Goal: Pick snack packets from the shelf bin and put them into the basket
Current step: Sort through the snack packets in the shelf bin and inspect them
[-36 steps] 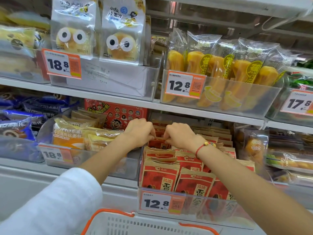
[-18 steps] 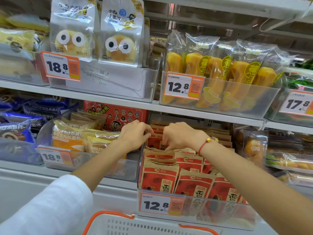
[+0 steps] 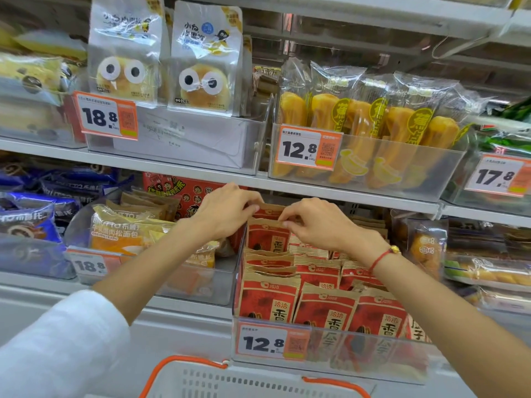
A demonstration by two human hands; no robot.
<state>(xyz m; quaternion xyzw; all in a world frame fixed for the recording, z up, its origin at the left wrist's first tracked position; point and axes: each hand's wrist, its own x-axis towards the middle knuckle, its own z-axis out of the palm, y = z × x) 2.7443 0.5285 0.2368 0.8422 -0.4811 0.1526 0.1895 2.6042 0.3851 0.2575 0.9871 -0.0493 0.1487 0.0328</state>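
**At the shelf bin: one packet half-raised, nothing visibly in the basket yet**

At twelve o'clock from the person, on the lower shelf, stands the clear plastic shelf bin with a 12.8 price tag on its front wall, filled with rows of upright snack packets. Both hands work at the back rows. The left hand, at eleven o'clock, has its fingers curled over the top edge of a red-and-brown paper snack packet; the right hand, at one o'clock, pinches the same top edge between thumb and fingertips. That packet stands higher than its neighbours, so by my reading it is partly drawn up but not clear of the bin.

As for progress, I judge the picking step to be under way. The white plastic basket with orange handles sits at six o'clock, just below the bin; only its rim and slotted wall show, and its contents cannot be seen. Carrying the packet down and releasing it remains to be done, as does any further picking.

The packets look flat and flexible, with crimped brown paper tops, red faces and large dark characters. They are packed closely, front rows leaning slightly, so neighbours may drag along when one is lifted.
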